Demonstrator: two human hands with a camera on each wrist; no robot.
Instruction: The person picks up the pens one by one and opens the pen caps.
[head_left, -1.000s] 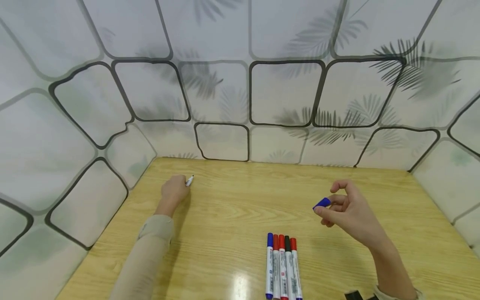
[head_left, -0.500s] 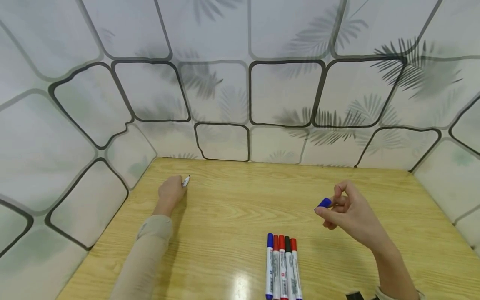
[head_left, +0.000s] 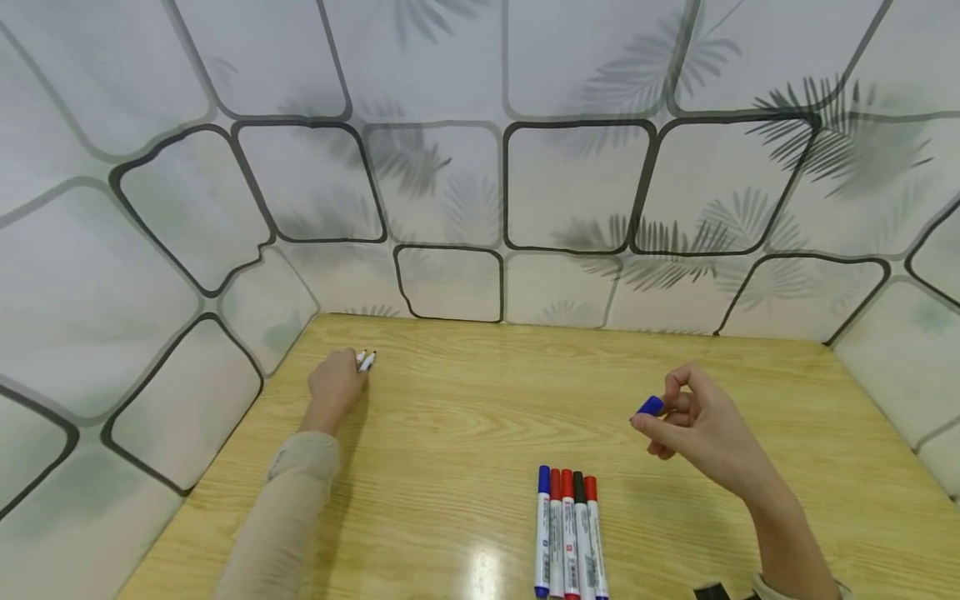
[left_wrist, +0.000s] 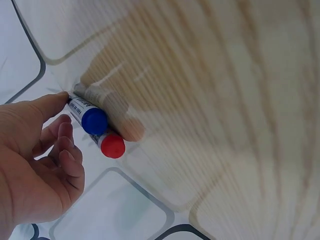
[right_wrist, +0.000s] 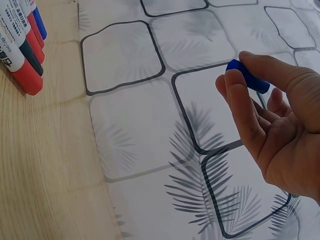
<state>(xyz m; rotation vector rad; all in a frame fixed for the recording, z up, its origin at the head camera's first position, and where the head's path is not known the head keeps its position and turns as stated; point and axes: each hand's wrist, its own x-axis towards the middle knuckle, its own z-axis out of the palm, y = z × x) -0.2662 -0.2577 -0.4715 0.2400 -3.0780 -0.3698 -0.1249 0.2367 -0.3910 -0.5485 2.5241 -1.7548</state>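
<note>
At the far left of the table (head_left: 450, 400), my left hand (head_left: 335, 383) pinches a white marker with a blue end (left_wrist: 93, 119) in its fingertips. A second white marker with a red end (left_wrist: 113, 145) lies alongside it in the left wrist view. Both narrow dark-tipped ends poke out past the fingers in the head view. On the right, my right hand (head_left: 708, 425) is raised over the table, holding a blue marker cap (head_left: 651, 406) between thumb and index finger. The right wrist view shows the other fingers curled loosely below the cap.
Several capped markers (head_left: 568, 533) lie side by side at the front middle, with blue, red and black caps pointing away from me. A patterned wall covering (head_left: 577, 183) rises behind the table and along both sides. A black object (head_left: 711, 592) shows at the bottom edge.
My left hand has shifted slightly left with the blue-ended marker, and a second marker tip now shows beside the first. The right hand has hardly moved and still pinches the cap.
</note>
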